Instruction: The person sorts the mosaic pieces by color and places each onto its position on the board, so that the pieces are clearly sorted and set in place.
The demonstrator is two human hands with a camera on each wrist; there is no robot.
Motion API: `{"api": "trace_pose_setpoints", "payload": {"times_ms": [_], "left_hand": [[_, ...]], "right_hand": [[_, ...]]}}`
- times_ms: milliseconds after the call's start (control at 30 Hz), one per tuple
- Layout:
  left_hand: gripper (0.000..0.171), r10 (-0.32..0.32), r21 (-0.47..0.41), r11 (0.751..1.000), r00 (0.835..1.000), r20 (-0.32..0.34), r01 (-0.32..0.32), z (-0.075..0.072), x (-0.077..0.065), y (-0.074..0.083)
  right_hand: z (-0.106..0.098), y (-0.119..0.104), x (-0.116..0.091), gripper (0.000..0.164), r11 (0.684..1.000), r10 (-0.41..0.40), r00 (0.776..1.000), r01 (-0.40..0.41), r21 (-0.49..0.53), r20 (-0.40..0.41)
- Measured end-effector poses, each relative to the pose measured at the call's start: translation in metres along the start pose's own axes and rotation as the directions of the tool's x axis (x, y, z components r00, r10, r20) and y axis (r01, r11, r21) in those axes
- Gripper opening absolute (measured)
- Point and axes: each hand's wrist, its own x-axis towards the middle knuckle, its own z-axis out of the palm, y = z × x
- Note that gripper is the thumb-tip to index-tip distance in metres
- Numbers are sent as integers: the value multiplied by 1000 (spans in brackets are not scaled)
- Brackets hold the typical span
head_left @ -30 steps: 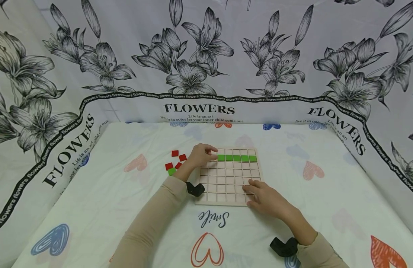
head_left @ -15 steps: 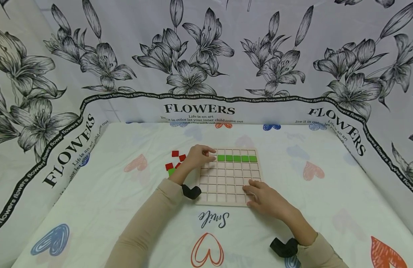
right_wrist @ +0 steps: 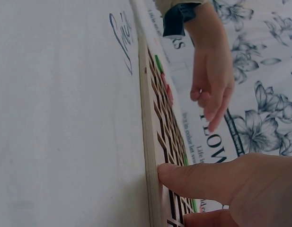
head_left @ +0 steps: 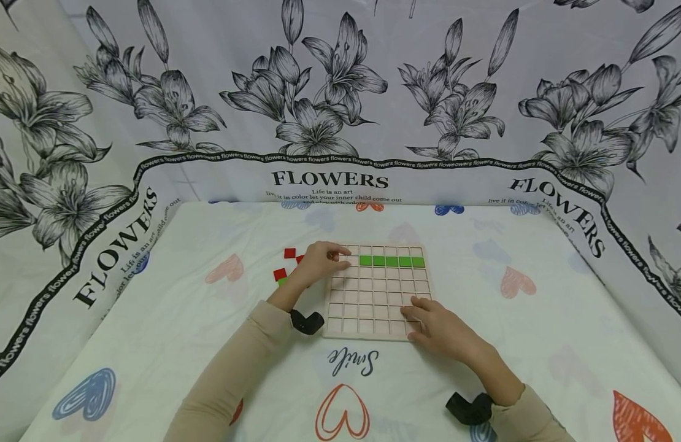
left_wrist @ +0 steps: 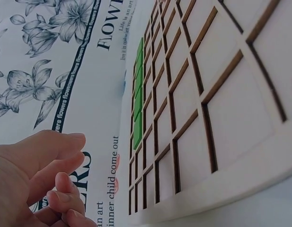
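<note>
A pale wooden grid board [head_left: 372,311] lies on the cloth, with a row of several green square tiles [head_left: 392,261] set in its second row from the far edge. My left hand [head_left: 318,263] hovers over the board's far left corner. Its thumb and index finger are apart, and in the left wrist view the left hand [left_wrist: 46,175] has nothing between its loosely bent fingers. On the board's near right part rests my right hand [head_left: 442,328], fingers spread. The right wrist view has the right thumb [right_wrist: 198,179] touching the board's edge.
Left of the board lie several loose red tiles [head_left: 289,253], partly hidden by the left hand and wrist. One loose green tile [head_left: 282,282] peeks out beside them. A patterned cloth [head_left: 169,307] covers the table, and a flowered curtain [head_left: 340,92] hangs behind.
My left hand has drawn slightly left, away from the green row, and its forearm now covers more of the loose tiles. The right hand has stayed in place.
</note>
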Motion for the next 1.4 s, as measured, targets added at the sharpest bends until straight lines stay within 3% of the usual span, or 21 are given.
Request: {"api": "trace_pose_setpoints", "payload": {"times_ms": [533, 767, 1067, 1400], "left_hand": [[29, 50, 48, 998, 999, -22, -49, -10, -20, -5], [30, 24, 54, 998, 999, -36, -22, -12, -26, -7], [26, -18, 75, 997, 998, -60, 22, -13, -32, -20], [25, 23, 59, 998, 997, -73, -19, -17, -41, -33]], "right_hand": [[-1, -1, 0, 46, 1000, 3, 1000, -3, -1, -6], [-1, -1, 0, 45, 1000, 9, 1000, -9, -1, -2], [-2, -1, 1, 45, 1000, 3, 1000, -3, 2, 0], [-2, 0, 0, 45, 1000, 9, 1000, -9, 8, 5]]}}
